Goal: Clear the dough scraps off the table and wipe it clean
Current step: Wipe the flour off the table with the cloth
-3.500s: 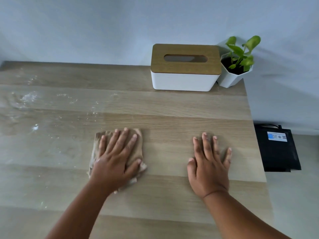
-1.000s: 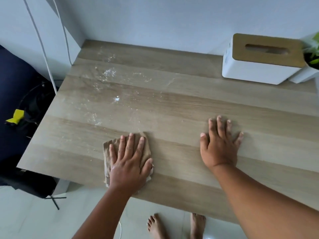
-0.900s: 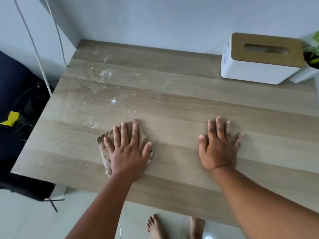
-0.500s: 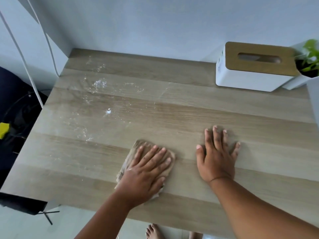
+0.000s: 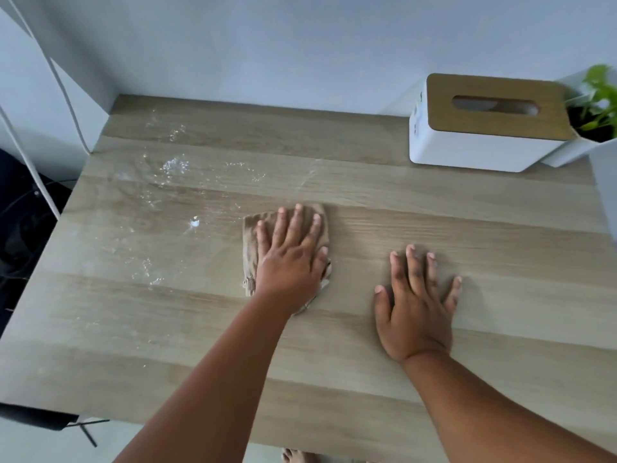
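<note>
A folded brown cloth [image 5: 251, 242] lies on the wooden table [image 5: 434, 202] near its middle. My left hand [image 5: 290, 259] presses flat on the cloth with straight, spread fingers and covers most of it. To its right, my right hand [image 5: 414, 302] rests flat on the bare wood, fingers spread, holding nothing. White flour streaks and small dough crumbs [image 5: 173, 165] are scattered over the far left part of the table, with one brighter speck [image 5: 194, 223] a little left of the cloth.
A white tissue box [image 5: 480, 152] with a wooden lid stands at the back right, a potted plant [image 5: 597, 108] beside it. White cables [image 5: 63, 85] hang along the wall at the left. Dark objects [image 5: 23, 222] sit on the floor past the left table edge.
My left hand has pushed the cloth away from me and slightly right, toward the table's middle. My right hand has stayed flat in place. The view has shifted a little.
</note>
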A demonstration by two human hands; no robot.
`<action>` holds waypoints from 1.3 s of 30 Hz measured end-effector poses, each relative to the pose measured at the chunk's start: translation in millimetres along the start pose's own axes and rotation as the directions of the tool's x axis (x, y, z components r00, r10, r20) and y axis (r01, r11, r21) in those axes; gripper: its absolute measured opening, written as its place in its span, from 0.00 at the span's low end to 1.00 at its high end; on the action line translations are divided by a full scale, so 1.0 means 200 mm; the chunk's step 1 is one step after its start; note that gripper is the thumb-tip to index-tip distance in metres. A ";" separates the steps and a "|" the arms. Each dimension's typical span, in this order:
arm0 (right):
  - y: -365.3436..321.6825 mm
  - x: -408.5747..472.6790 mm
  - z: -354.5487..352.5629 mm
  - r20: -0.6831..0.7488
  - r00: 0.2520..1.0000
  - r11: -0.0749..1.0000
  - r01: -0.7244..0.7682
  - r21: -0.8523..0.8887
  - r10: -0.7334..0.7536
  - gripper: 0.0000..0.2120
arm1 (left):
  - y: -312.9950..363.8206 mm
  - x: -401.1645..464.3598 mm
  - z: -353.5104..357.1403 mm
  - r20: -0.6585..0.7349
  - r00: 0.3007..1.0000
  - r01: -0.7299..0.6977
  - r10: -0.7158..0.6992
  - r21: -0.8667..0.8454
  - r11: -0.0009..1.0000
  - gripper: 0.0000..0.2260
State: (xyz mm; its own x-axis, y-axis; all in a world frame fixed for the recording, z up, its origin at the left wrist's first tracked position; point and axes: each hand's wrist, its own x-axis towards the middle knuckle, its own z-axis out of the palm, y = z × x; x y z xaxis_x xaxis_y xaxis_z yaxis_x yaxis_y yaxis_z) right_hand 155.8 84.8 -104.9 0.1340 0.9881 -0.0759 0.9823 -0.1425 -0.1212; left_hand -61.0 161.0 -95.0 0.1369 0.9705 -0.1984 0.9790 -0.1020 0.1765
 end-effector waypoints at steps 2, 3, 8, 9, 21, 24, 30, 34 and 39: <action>0.00 0.00 0.00 0.008 1.000 1.000 0.002 0.000 -0.002 0.33 | -0.05 -0.10 0.00 0.000 0.976 -0.217 0.217 0.023 0.976 0.29; 0.00 0.00 0.00 0.014 1.000 1.000 0.002 -0.005 -0.002 0.33 | -0.10 -0.15 0.00 0.003 0.949 -0.316 0.316 0.015 0.949 0.29; 0.00 0.00 0.00 0.037 0.999 1.000 0.010 -0.010 -0.009 0.33 | -0.34 -0.18 -0.05 -0.039 0.949 -0.314 0.311 -0.084 0.946 0.27; 0.00 0.00 0.00 0.036 0.999 1.000 0.010 -0.008 -0.009 0.33 | -0.35 -0.14 -0.06 -0.042 0.981 -0.195 0.192 -0.087 0.977 0.28; 0.01 0.00 -0.01 0.043 0.999 1.000 0.002 -0.006 -0.001 0.33 | -0.02 0.37 -0.09 0.024 0.987 -0.158 0.158 0.029 0.987 0.31; 0.01 0.00 0.00 0.022 1.000 1.000 0.008 -0.007 -0.008 0.33 | -0.14 0.26 -0.11 0.036 0.909 -0.413 0.416 -0.065 0.908 0.28; 0.01 0.00 0.03 -0.007 1.000 1.000 0.024 -0.006 -0.024 0.32 | -0.41 0.37 -0.18 -0.004 0.977 -0.211 0.211 -0.019 0.977 0.29; 0.01 0.01 0.02 -0.014 1.000 1.000 0.017 0.006 -0.017 0.32 | -0.23 0.65 -0.19 -0.003 0.992 0.125 -0.125 0.000 0.992 0.33; 0.03 0.00 0.03 -0.015 1.000 1.000 0.010 -0.001 -0.011 0.32 | 0.08 0.68 -0.15 0.032 0.994 -0.107 0.106 0.044 0.993 0.32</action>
State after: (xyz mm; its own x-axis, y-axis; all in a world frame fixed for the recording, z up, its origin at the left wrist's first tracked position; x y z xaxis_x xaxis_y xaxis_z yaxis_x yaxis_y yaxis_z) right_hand 160.6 84.6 -111.6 0.1257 0.9903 -0.0593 0.9838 -0.1321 -0.1210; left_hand -31.2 298.0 -90.8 0.2443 0.9469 -0.2090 0.9644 -0.2148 0.1543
